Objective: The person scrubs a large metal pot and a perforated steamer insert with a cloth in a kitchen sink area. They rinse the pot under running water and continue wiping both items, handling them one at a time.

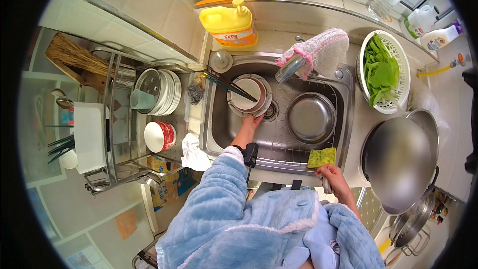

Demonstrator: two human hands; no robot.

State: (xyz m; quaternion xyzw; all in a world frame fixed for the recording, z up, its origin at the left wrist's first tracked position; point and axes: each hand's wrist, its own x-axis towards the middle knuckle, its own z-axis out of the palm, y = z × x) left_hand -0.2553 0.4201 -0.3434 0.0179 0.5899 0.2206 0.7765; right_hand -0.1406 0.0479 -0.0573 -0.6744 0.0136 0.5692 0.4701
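My left hand (252, 121) is at the near rim of a patterned plate (267, 78) in the sink, its fingertips partly hidden by the rim. Stacked on that plate are bowls (246, 93), with dark chopsticks (231, 87) lying across them. A pale greyish cloth (327, 186) is pinched in my right hand (336, 180), in front of the sink's near edge. Just beyond those fingers, a yellow-green sponge (322, 157) rests at the sink rim. An upturned metal basin (311, 118) sits on a wire rack (278, 145) in the sink's right half.
A cloth-wrapped faucet (289, 69) overhangs the steel sink (227, 134). Behind stands a yellow detergent jug (229, 26). On the right are a white colander (405, 78) of leafy greens and a large pan (429, 127). A dish rack (112, 119) with plates and bowls occupies the left.
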